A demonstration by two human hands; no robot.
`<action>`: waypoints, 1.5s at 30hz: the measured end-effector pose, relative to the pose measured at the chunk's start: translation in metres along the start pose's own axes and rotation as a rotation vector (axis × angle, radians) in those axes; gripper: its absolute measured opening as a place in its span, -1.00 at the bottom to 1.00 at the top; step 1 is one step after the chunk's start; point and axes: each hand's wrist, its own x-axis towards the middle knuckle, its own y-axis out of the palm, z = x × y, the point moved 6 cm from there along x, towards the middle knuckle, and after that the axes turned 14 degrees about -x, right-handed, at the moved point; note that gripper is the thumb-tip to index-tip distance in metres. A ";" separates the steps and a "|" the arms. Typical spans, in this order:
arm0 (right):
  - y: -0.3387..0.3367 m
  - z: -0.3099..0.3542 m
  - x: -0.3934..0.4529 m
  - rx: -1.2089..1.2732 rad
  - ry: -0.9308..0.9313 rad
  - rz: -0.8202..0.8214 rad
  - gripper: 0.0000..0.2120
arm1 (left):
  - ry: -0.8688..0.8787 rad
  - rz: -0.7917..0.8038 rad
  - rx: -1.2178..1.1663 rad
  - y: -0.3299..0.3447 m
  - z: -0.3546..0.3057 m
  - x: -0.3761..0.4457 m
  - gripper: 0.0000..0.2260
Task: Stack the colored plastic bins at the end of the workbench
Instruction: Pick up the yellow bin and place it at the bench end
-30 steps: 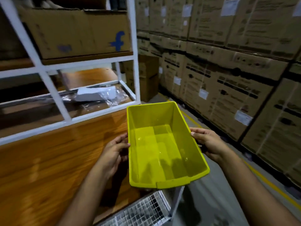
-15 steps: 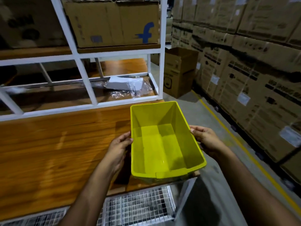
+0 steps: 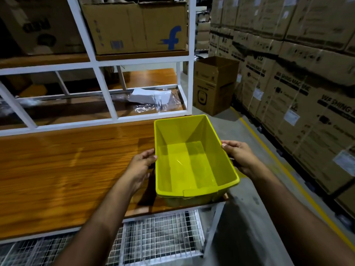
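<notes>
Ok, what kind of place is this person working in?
Most likely a warehouse or stockroom. Printed cardboard cartons are stacked high along the right, some reading "washing machine"; a yellow floor line marks the aisle; and a white metal rack holds more boxes above the wooden workbench.

Layout rel. to bin [image 3: 192, 162]: bin at right end of surface [image 3: 67, 169], left hand [image 3: 141, 166] on its left wall, right hand [image 3: 240, 156] on its right wall. Shelf frame [image 3: 107, 120] behind bin; carton [image 3: 136, 25] on upper shelf. Wire mesh [image 3: 159, 231] below; stacked boxes [image 3: 299, 89] to right.
</notes>
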 end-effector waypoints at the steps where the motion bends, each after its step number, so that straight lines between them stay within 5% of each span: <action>1: 0.000 -0.001 0.001 -0.004 0.000 -0.002 -0.76 | 0.001 0.002 0.000 -0.001 0.001 0.001 -0.68; 45: -0.021 -0.006 -0.002 -0.013 -0.047 0.102 -0.75 | 0.049 -0.084 -0.053 0.020 0.011 0.000 -0.68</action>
